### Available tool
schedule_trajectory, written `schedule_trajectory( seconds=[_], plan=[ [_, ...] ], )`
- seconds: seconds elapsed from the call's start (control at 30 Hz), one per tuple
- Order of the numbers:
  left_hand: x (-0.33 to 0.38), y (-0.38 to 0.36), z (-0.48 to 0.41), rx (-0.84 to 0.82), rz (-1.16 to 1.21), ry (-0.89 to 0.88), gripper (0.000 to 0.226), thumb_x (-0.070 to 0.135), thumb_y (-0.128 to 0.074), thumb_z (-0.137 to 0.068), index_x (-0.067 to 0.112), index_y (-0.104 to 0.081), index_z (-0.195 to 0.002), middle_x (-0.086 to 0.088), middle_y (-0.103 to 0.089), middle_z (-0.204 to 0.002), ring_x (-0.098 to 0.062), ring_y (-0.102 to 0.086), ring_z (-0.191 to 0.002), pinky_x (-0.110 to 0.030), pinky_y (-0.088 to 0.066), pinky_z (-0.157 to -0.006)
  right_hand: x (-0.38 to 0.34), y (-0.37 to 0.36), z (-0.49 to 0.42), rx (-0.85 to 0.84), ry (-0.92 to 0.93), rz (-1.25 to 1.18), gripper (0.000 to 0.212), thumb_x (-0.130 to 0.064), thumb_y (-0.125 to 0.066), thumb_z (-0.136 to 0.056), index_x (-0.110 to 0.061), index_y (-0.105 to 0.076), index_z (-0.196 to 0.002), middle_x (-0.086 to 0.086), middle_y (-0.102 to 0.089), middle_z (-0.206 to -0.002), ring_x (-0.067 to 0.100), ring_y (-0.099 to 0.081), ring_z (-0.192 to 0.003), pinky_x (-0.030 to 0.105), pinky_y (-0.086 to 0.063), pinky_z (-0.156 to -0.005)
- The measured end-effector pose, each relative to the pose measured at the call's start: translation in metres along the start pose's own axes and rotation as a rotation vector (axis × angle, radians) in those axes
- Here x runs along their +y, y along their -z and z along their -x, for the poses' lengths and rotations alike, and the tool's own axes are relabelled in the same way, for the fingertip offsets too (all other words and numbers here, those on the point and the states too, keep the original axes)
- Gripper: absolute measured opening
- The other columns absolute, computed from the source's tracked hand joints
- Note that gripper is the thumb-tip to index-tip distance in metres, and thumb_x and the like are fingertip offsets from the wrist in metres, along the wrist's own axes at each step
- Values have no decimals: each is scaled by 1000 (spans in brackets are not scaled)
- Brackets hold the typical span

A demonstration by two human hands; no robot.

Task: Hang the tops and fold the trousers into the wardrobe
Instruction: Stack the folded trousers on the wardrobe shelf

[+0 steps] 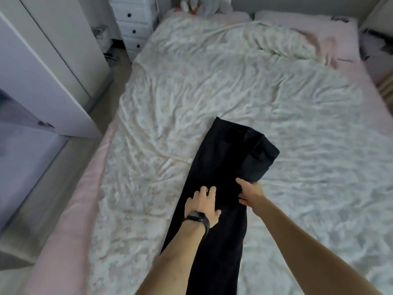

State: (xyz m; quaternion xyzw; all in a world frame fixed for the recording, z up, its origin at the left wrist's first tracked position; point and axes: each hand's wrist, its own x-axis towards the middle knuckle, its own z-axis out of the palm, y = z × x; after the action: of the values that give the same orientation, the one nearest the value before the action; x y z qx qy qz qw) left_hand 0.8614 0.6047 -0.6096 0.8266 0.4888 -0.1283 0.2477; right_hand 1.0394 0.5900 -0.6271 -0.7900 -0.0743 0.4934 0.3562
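Observation:
Black trousers [225, 158] lie lengthwise on the bed, legs stacked one over the other, waistband toward the far end and legs running down to the bottom edge of the view. My left hand [202, 204], with a dark watch on its wrist, presses flat on the trousers around the thigh area, fingers spread. My right hand [249, 193] is at the right edge of the trousers just below the seat; its thumb lies on top of the fabric and its fingers curl at the edge.
The bed [212, 81] carries a rumpled pale floral duvet, with pink pillows [308, 22] at its head. An open white wardrobe door [42, 81] stands at the left across a narrow floor strip. A white drawer unit [134, 22] stands at the far left corner.

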Motion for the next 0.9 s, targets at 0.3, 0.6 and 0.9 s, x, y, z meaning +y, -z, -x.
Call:
schedule_trajectory(
  seconds=[0.3,0.6,0.9],
  plan=[
    [59,-12,-98,143,-259,-178,88,61,-59,-89,16,-18,-153,-8,-19,-157,-31,-43,-128,-44,-43,-98,-50,62,-92,75,-112,-291,24,-27,-71,-89,-7,-63,-99,7,-71,-94,22,-70,-86,28,-54,-56],
    [64,-18,-105,151,-353,-326,91,63,-56,-88,18,-13,-154,-17,-16,-159,-38,-45,-122,-50,-46,-91,-83,86,-111,129,-179,-542,21,-16,-77,-80,-9,-67,-96,7,-69,-90,24,-67,-85,34,-51,-61],
    [8,30,-102,176,538,337,17,44,-52,-91,35,-53,-105,11,-65,-76,-9,-63,-66,-25,-44,-51,-175,13,-77,43,335,-209,30,-27,-79,-78,-18,-60,-100,6,-71,-97,22,-72,-88,33,-60,-63]
  ],
)
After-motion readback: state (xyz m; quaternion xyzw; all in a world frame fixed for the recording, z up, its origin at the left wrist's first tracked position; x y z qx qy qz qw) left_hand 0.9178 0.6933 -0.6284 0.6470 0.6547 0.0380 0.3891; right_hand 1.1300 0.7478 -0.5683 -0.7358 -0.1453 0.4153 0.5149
